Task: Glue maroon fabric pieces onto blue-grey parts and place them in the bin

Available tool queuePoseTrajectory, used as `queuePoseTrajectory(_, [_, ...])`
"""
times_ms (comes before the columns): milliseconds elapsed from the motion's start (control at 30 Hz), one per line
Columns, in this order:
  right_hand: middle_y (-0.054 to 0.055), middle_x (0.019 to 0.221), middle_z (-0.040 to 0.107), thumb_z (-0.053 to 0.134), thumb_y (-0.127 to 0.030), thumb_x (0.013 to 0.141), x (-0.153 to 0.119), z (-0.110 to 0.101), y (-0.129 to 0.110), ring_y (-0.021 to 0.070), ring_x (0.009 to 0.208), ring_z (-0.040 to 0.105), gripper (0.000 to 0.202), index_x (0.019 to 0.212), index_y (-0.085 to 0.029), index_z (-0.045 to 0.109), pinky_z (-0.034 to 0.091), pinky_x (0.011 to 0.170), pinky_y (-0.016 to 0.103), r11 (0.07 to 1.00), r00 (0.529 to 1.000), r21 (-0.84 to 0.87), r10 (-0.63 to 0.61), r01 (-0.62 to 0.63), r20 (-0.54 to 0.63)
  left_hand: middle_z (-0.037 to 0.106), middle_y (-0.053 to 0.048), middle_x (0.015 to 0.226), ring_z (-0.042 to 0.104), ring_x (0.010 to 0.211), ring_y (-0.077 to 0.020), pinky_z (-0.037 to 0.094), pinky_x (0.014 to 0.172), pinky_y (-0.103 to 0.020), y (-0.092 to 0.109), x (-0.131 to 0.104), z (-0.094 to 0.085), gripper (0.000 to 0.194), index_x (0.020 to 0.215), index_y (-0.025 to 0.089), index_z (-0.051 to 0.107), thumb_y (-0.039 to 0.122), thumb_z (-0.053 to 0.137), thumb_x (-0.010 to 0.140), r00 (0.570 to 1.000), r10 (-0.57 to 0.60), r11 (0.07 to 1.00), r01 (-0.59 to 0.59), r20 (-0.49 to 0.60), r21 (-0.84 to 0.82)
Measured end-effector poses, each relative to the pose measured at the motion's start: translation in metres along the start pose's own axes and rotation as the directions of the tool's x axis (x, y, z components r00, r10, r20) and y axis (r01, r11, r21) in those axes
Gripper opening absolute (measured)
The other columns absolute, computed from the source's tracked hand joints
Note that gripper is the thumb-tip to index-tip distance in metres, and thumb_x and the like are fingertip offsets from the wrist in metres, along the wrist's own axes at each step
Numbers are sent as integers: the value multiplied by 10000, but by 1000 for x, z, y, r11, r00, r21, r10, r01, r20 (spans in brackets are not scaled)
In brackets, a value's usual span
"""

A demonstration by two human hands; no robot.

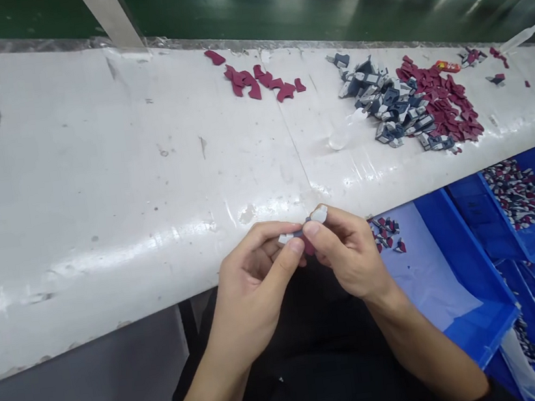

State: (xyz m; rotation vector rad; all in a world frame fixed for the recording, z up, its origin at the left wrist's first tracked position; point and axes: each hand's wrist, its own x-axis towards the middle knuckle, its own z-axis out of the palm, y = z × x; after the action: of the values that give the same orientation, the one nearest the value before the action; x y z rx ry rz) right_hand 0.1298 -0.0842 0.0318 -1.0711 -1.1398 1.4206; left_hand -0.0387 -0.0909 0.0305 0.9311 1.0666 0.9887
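Between my two hands is a small plastic part [317, 215] in white, dark blue and dark red, held just in front of the table's near edge. My left hand [261, 267] pinches its left end with thumb and forefinger. The right end is gripped by my right hand [350, 252], its thumb lying on top. Fingers cover much of the part, so how its pieces fit together is hidden. Farther off on the table lie a heap of dark blue and white parts [395, 104] and, beside it, a heap of dark red pieces [446, 101].
A few dark red pieces [244, 80] lie scattered near the table's back edge. A clear dropper bottle [338, 140] lies by the blue heap, an orange tube [448, 66] behind the red one. Below right, blue bins [490, 322] hold many finished-looking parts. The white table [96, 170] extends leftward.
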Motion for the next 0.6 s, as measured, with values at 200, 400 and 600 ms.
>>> queuePoseTrajectory(200, [-65,692,556,693,-336,1120,-3,-9,3,99,586,481,232,916,-225,701,458,591,262,997,997,-77,29,-23,70,789,9,873,751,853,-131,642,823,-232,-6,0,2,152,1103,293,843,423,806,1033,998,-59,998,59,-6,-36])
queuePoseTrajectory(400, [-45,723,605,673,-342,1118,-3,-8,6,115,610,514,299,843,-228,649,432,578,280,993,1000,-117,-1,3,16,787,12,894,764,864,-140,647,821,-244,-4,-3,10,135,1100,283,803,404,789,1043,998,-60,996,60,0,-72])
queuePoseTrajectory(600, [-35,753,614,644,-422,1124,-8,-10,9,123,609,508,289,906,-233,645,417,554,278,994,993,1,113,-113,40,769,10,818,741,798,-147,648,802,-271,3,-1,9,128,1075,269,791,383,815,1022,996,-81,990,84,34,-116])
